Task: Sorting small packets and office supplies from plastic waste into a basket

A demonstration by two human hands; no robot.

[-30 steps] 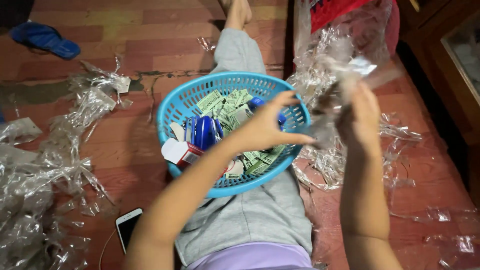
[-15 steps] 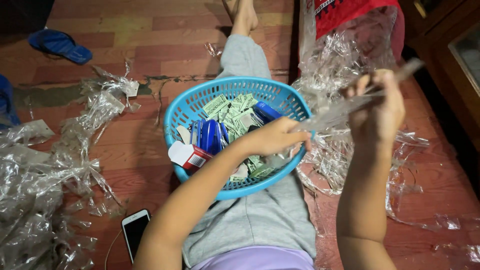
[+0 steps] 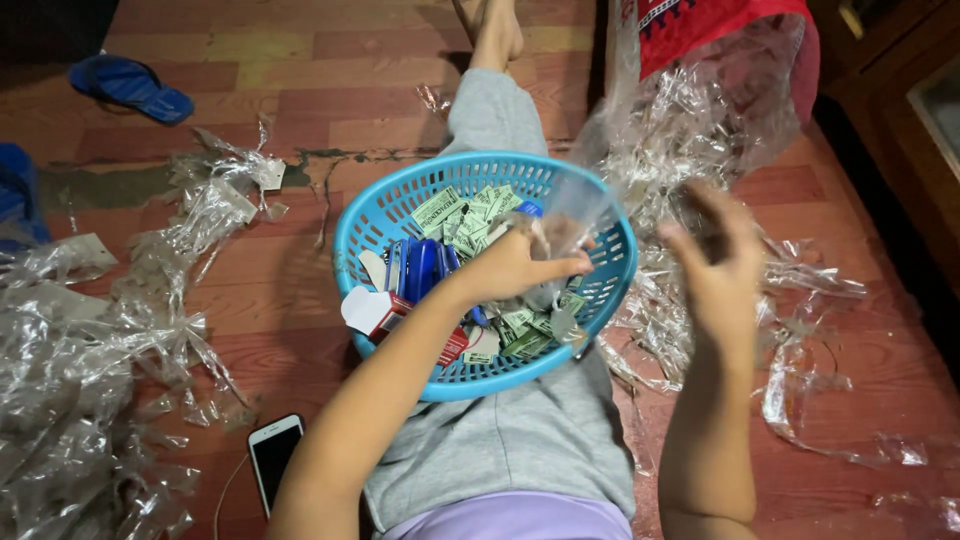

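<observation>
A round blue plastic basket (image 3: 352, 232) rests on my lap, which is in grey shorts. It holds several green-and-white paper tags (image 3: 462, 212), a blue stapler (image 3: 421, 266) and a small red-and-white box (image 3: 374, 310). My left hand (image 3: 512, 266) is over the basket's middle and pinches a clear plastic sleeve (image 3: 575, 212) that stands up from its fingers. My right hand (image 3: 712, 262) hovers just past the basket's right rim. It is blurred, with thumb and fingers curled apart, and I cannot make out anything in it.
Crumpled clear plastic lies in a heap at the left (image 3: 90, 350) and another at the right (image 3: 700, 130), spilling from a red bag (image 3: 720, 25). A phone (image 3: 272, 455) lies on the wooden floor by my left leg. A blue sandal (image 3: 130, 85) sits far left, dark wooden furniture (image 3: 900, 110) at the right.
My right hand came down from holding a plastic strip up high to beside the basket rim. The clear sleeve is now in my left hand over the basket.
</observation>
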